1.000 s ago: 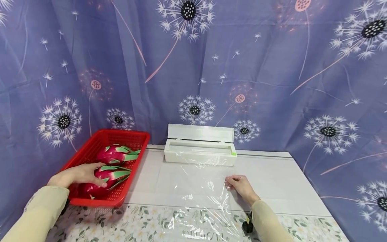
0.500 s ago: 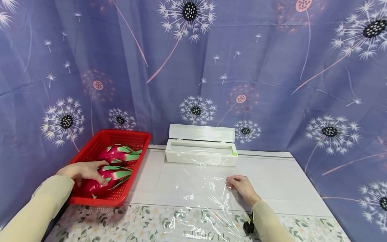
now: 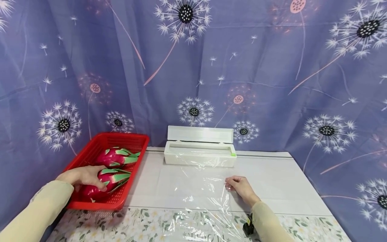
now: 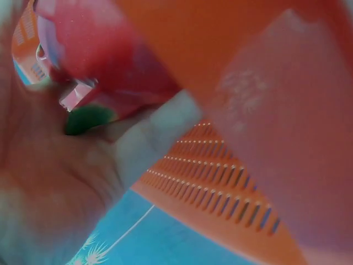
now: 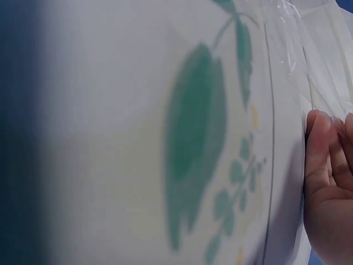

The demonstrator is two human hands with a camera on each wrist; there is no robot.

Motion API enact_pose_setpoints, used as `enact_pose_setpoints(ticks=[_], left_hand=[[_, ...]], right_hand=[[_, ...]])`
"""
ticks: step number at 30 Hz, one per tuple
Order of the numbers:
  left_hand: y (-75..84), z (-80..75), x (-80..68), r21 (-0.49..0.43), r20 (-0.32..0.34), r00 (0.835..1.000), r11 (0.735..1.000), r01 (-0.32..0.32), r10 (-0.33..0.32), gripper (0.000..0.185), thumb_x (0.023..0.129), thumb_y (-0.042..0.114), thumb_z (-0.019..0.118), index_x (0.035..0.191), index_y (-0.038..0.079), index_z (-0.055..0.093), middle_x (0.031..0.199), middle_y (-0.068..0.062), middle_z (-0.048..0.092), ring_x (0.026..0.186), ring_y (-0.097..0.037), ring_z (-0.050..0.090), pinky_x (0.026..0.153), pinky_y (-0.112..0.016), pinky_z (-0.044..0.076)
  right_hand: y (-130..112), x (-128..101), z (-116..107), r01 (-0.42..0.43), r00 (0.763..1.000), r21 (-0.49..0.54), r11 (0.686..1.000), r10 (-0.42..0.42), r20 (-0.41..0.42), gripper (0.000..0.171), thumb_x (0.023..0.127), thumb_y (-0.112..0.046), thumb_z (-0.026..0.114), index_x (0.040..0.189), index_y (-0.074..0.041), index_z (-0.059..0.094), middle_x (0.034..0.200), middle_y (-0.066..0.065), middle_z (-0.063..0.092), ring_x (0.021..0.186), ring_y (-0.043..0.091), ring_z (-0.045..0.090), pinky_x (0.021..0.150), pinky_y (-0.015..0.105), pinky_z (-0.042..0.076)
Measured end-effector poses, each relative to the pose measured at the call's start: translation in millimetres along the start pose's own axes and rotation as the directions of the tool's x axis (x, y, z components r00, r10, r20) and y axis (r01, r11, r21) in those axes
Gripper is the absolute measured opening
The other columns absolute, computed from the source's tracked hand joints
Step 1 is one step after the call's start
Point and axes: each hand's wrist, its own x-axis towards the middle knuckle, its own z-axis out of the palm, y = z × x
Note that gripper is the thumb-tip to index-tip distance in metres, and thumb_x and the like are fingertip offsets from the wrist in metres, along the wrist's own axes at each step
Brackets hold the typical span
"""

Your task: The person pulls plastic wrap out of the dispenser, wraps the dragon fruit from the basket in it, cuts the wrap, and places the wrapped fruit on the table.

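In the head view my left hand (image 3: 83, 176) reaches into a red plastic basket (image 3: 93, 205) and grips the nearer of two dragon fruits (image 3: 115, 177), thumb on its near side. The other dragon fruit (image 3: 109, 156) lies just behind. The left wrist view shows the palm (image 4: 60, 171) against the pink skin of the fruit (image 4: 110, 44); the fingertips are partly hidden. My right hand (image 3: 241, 189) pinches the right edge of a sheet of clear cling film (image 3: 196, 195), which runs from a white dispenser box (image 3: 199, 160) toward the front.
The dispenser's lid (image 3: 200, 134) stands raised at the back, near the blue dandelion-print curtain (image 3: 266, 67). A green piece (image 3: 233, 154) sits at the box's right end. White covering and a floral-print strip (image 3: 145, 222) lie under the film. A black wrist device (image 3: 248, 228) is by my right sleeve.
My left hand has shifted slightly right and settled around the nearer dragon fruit. My right hand stays at the film's edge. The head view has tilted a little.
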Motion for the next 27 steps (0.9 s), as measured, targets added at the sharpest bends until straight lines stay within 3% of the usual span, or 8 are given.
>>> enact_pose_setpoints(ticks=[4,9,12,16,22,27], left_hand=[[-3.5,1.4,0.7,0.037,-0.033,0.999,0.999,-0.038,0.039,0.109,0.067,0.041,0.086,0.145,-0.010,0.029,0.138,-0.038,0.035,0.107,-0.047,0.050,0.054,-0.052,0.053],[-4.3,1.3,-1.6,0.045,-0.080,0.993,0.995,-0.087,0.090,0.104,0.069,0.040,0.086,0.143,-0.010,0.034,0.133,-0.036,0.043,0.100,-0.041,0.052,0.055,-0.049,0.053],[-5.0,2.2,-6.3,0.061,-0.109,0.985,0.990,-0.125,0.131,0.100,0.068,0.038,0.086,0.141,-0.010,0.038,0.131,-0.033,0.046,0.103,-0.041,0.052,0.066,-0.052,0.053],[-2.1,0.0,-9.4,0.197,-0.162,0.962,0.963,-0.185,0.218,0.094,0.065,0.040,0.086,0.135,-0.008,0.047,0.126,-0.029,0.054,0.113,-0.046,0.050,0.089,-0.061,0.044],[24.8,-18.5,-20.5,0.410,-0.197,0.955,0.904,-0.124,0.221,0.098,0.061,0.049,0.085,0.136,-0.003,0.050,0.128,-0.036,0.048,0.113,-0.054,0.048,0.084,-0.068,0.042],[50.0,-33.2,-31.1,0.488,-0.249,0.942,0.869,-0.078,0.225,0.100,0.062,0.053,0.084,0.139,0.000,0.049,0.133,-0.039,0.043,0.112,-0.058,0.048,0.082,-0.072,0.039]], right_hand=[[-2.0,-0.2,0.5,-0.012,1.000,-0.013,1.000,0.012,-0.001,0.020,0.094,-0.009,0.065,0.098,0.010,0.069,0.080,0.011,0.069,0.070,0.017,0.064,0.063,0.025,0.053],[-4.7,-0.9,0.4,-0.021,1.000,-0.006,1.000,0.021,-0.007,0.018,0.094,-0.007,0.064,0.099,0.010,0.069,0.080,0.011,0.069,0.071,0.018,0.064,0.064,0.026,0.054],[-3.6,-0.5,1.5,-0.021,1.000,0.000,1.000,0.021,-0.002,0.018,0.094,-0.006,0.063,0.098,0.010,0.069,0.080,0.011,0.069,0.070,0.018,0.064,0.063,0.026,0.054],[-1.2,-0.1,1.7,-0.013,1.000,0.000,1.000,0.013,-0.004,0.018,0.093,-0.007,0.064,0.097,0.010,0.069,0.079,0.011,0.069,0.069,0.017,0.064,0.062,0.025,0.054],[0.1,-0.4,1.9,-0.029,1.000,0.014,0.999,0.029,0.002,0.019,0.093,-0.008,0.066,0.097,0.010,0.069,0.080,0.012,0.069,0.068,0.017,0.063,0.062,0.025,0.054],[-1.2,1.5,0.5,-0.033,0.999,0.010,0.999,0.033,0.002,0.019,0.093,-0.008,0.065,0.097,0.010,0.069,0.080,0.011,0.069,0.068,0.015,0.063,0.063,0.025,0.053]])
